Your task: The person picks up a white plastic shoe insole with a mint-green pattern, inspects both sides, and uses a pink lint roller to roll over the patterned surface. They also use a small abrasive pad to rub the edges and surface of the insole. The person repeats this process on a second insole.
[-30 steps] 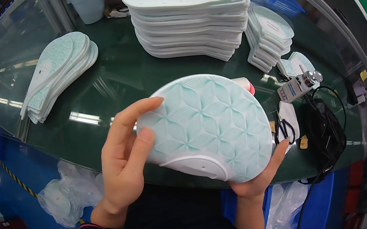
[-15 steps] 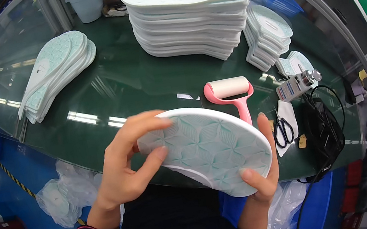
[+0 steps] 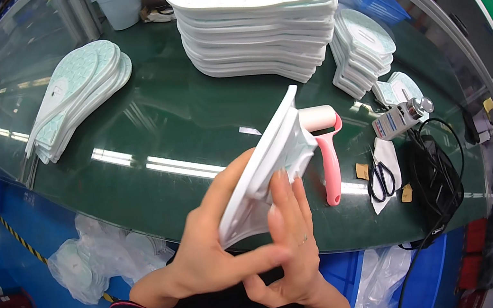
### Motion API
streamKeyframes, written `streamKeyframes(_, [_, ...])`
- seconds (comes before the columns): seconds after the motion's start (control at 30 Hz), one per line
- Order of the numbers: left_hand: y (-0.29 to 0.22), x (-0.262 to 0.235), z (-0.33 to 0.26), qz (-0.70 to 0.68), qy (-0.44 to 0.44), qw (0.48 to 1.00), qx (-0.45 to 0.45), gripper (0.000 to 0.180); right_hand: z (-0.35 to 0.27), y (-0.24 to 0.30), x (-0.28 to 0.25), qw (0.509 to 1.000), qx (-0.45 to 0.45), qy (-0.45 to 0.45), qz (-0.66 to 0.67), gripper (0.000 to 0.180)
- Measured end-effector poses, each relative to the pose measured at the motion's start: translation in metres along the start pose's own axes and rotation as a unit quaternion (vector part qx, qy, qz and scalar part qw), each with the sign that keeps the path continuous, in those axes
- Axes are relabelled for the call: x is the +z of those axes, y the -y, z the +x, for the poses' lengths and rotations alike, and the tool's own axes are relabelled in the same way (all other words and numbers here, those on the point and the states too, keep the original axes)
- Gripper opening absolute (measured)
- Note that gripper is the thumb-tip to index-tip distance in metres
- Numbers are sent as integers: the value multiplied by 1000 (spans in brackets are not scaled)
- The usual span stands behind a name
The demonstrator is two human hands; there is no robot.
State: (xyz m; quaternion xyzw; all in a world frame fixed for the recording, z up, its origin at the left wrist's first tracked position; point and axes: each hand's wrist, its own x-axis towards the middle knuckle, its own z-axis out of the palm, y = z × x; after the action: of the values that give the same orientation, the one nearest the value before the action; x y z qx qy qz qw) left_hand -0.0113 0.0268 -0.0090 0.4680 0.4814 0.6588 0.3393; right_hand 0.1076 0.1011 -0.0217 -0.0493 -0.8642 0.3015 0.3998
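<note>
A curved white panel (image 3: 253,175) stands tilted on edge in front of me, so its rim and hollow side show and most of its pale green patterned face is hidden. My left hand (image 3: 207,252) grips its lower left side, fingers behind it and thumb stretched toward the right hand. Against the hollow side lie the straight fingers of my right hand (image 3: 294,244), with a ring on one finger. Just beyond the panel, a lint roller (image 3: 330,172) with a pink handle and white roll rests on the dark green table (image 3: 169,121).
A tall stack of white panels (image 3: 259,34) stands at the back, with smaller stacks left (image 3: 76,91) and right (image 3: 363,49). Scissors (image 3: 383,182) on a white cloth, a bottle (image 3: 394,121) and a black bag (image 3: 437,181) occupy the right. Plastic bags (image 3: 97,257) lie below the table's left edge.
The panel has turned from face-up to nearly edge-on, its hollow side now showing. My right hand has left its right end and moved left to its hollow side.
</note>
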Motion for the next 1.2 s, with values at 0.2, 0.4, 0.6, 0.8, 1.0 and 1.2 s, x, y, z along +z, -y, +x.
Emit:
streamKeyframes(0.2, [-8, -10, 12, 112, -104, 988, 9, 29, -3, -5, -7, 1000, 9, -10, 4, 57])
streamKeyframes(0.4, [-17, -19, 13, 295, -8, 947, 131, 23, 12, -13, -44, 978, 27, -121, -167, 72])
streamKeyframes(0.6, [-19, -23, 6, 363, 9, 893, 265, 5, 18, -18, -46, 999, 5, -31, -37, 63])
streamKeyframes(0.8, [-28, -26, 9, 437, 22, 827, 352, 8, 17, -12, -43, 991, -43, -58, -111, 51])
streamKeyframes(1.0, [-22, -20, 7, 428, -21, 820, 379, 9, 14, -13, -47, 992, -46, -47, -105, 56])
streamKeyframes(1.2, [-18, -20, 8, 426, -35, 815, 391, 12, 17, -13, -57, 991, -52, 24, -118, 62])
